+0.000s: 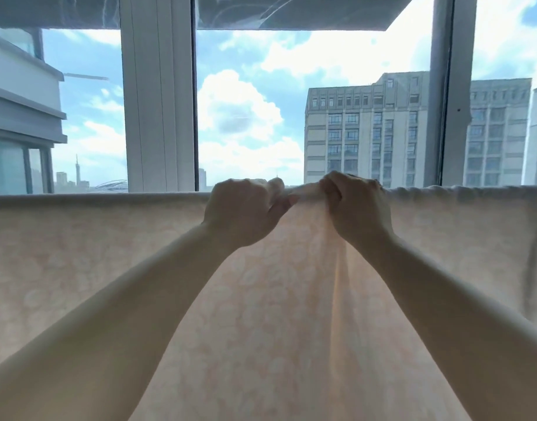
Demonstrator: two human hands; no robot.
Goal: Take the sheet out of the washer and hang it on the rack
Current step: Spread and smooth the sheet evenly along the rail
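My forearms reach up over the pale patterned sheet (109, 253) | left hand (242, 211) pinching its bunched top fold | right hand (352, 205) just beside, gripping the same fold | sheet draped over the hidden rack, long axis running left-right, hanging down | looks soft, light, limp; best held along the top edge.

L grip (242, 208): bare, no ring/watch | R grip (356, 205): bare | both forearms: no sleeves
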